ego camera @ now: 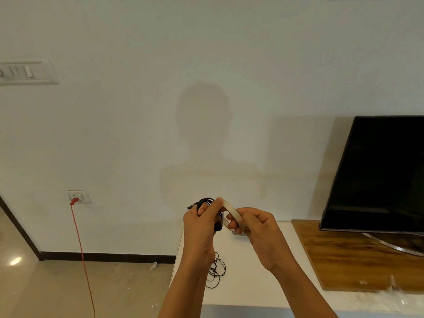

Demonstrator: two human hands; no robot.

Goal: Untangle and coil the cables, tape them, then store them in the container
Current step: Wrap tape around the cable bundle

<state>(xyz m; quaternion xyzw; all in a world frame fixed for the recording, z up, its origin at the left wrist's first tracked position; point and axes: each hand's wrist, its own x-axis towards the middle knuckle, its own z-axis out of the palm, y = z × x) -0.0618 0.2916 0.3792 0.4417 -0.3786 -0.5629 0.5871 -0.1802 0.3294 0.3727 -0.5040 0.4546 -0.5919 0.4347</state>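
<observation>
I see a loose black cable (215,270) lying on the white table (247,278) under my wrists. Above it, left hand (202,222) grips a coiled black cable (206,201); right hand (257,228) pinches a tape roll (234,211) touching the coil. TV (376,173) right, red cord (81,253) plugged into wall socket (76,196) left.

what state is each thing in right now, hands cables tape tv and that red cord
left hand: raised, closed on the coiled black cable
right hand: closed on the tape roll, held against the coil
loose black cable: uncoiled, lying on the white table
TV: screen dark
red cord: plugged into the wall socket, hanging down
</observation>
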